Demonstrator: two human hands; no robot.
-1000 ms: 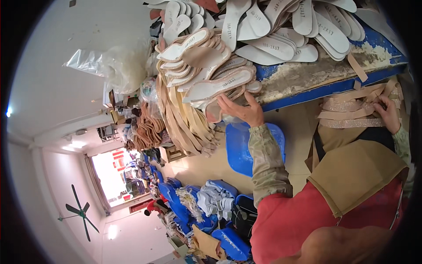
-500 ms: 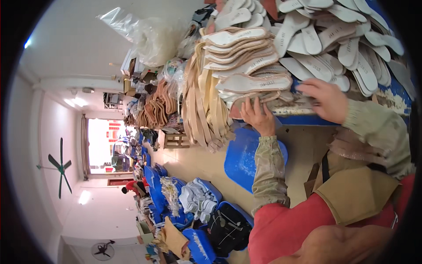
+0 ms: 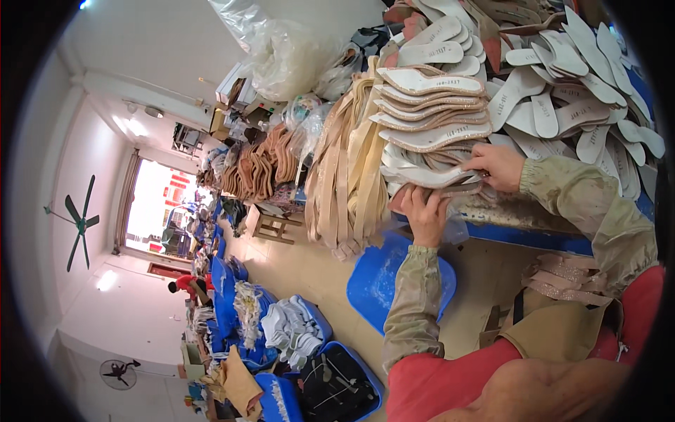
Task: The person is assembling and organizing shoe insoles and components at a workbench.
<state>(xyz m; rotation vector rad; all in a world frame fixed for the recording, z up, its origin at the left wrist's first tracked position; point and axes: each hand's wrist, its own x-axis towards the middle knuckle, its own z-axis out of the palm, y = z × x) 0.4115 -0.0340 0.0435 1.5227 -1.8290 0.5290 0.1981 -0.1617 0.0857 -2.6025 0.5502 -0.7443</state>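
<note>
My left hand (image 3: 425, 214) is closed over the edge of a pinkish-brown piece at the near end of a stack of shoe insoles (image 3: 436, 133). Just right of it, my right hand (image 3: 498, 166) pinches the end of a white insole (image 3: 422, 171), which is tilted up from the stack. The stacked insoles have white faces with dark print and glittery, pinkish-beige edges. My fingers hide part of the pieces beneath them. Long beige and cream strips (image 3: 344, 155) hang down beside the stack.
A heap of loose white insoles (image 3: 555, 105) covers the table to the right. The table's worn blue edge (image 3: 527, 235) runs below my hands. A blue tub (image 3: 380, 281) stands on the floor, with filled blue bins further left. A person in red (image 3: 186, 284) bends in the distance.
My right hand has come down to the stack and closed on an insole's end. The near white insole is now lifted and tilted. The whole view has shifted and turned slightly.
</note>
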